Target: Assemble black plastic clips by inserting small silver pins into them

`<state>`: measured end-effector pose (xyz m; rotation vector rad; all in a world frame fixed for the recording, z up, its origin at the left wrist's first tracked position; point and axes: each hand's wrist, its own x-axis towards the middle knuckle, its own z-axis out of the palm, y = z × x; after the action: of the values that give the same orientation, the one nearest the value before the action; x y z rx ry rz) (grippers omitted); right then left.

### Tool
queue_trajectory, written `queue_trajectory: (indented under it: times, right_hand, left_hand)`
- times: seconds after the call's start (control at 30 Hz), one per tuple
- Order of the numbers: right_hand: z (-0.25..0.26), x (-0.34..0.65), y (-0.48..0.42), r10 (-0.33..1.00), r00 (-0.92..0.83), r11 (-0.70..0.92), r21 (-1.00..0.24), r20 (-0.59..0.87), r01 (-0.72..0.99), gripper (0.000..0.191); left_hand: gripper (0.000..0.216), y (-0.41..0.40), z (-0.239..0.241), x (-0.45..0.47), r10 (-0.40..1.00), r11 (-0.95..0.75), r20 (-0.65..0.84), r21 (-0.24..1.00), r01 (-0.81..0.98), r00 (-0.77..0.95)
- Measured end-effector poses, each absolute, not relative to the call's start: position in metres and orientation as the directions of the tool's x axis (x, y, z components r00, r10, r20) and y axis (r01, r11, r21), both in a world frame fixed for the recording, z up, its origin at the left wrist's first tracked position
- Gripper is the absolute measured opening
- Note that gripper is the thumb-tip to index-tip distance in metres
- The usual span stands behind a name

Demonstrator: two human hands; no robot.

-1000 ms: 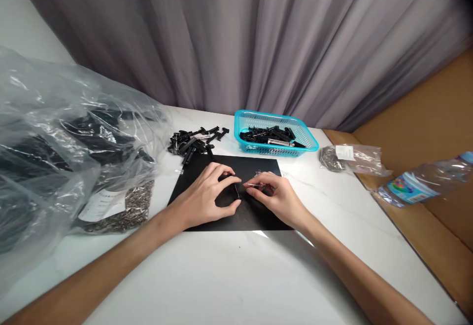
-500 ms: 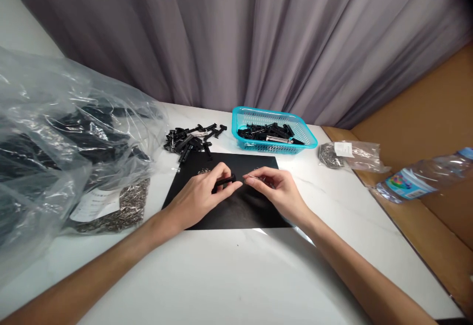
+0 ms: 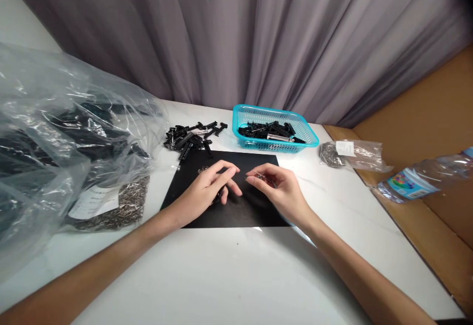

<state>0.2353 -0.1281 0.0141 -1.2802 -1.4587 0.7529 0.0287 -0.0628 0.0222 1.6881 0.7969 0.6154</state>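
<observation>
Over the black mat (image 3: 244, 214), my left hand (image 3: 209, 184) has its back turned up, with thumb and forefinger stretched toward the right. Its lower fingers curl around a black plastic part (image 3: 218, 198), mostly hidden under the palm. Across a small gap, my right hand (image 3: 277, 182) pinches small thin metal pieces (image 3: 260, 175) between thumb and fingertips; their exact shape is too small to tell. A few more small metal pieces (image 3: 202, 169) lie on the mat behind my left hand.
Black plastic parts are heaped (image 3: 188, 140) at the back, beside a blue basket (image 3: 312, 140) holding more. A large clear plastic bag (image 3: 121, 88) and a bag of metal pieces (image 3: 133, 199) fill the left. At right are a smaller bag (image 3: 332, 155) and a plastic bottle (image 3: 410, 184).
My left hand has rolled over, so the black part has swung down under the palm and its fingers have spread. My right hand stays nearly in place, still pinching.
</observation>
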Motion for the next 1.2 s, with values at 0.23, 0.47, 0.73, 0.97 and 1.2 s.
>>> queue_trajectory:
  times: [0.23, 0.47, 0.73, 0.97, 1.2]
  right_hand:
    - [0.013, 0.234, -0.128, 0.962, 0.042, 0.239, -0.904, 0.27, 0.354, 0.02]
    - [0.017, 0.228, -0.133, 0.971, -0.086, 0.236, -0.936, 0.221, 0.261, 0.02]
    - [0.018, 0.224, -0.135, 0.978, -0.133, 0.194, -0.945, 0.164, 0.264, 0.015]
    - [0.023, 0.227, -0.136, 0.97, -0.192, 0.208, -0.926, 0.152, 0.316, 0.013]
    - [0.027, 0.229, -0.139, 0.935, -0.263, 0.331, -0.852, 0.237, 0.406, 0.009]
  left_hand:
    - [0.082, -0.06, 0.007, 0.025, 0.694, -0.01, -0.046, 0.997, 0.074, 0.719]
    - [0.066, -0.061, 0.003, 0.026, 0.682, -0.198, 0.101, 0.979, 0.05, 0.725]
    - [0.071, -0.063, 0.005, 0.023, 0.641, -0.418, 0.173, 0.896, 0.15, 0.748]
    - [0.077, -0.056, 0.003, 0.018, 0.633, -0.53, 0.206, 0.818, 0.223, 0.747]
    - [0.079, -0.055, 0.005, 0.016, 0.632, -0.611, 0.258, 0.746, 0.264, 0.731]
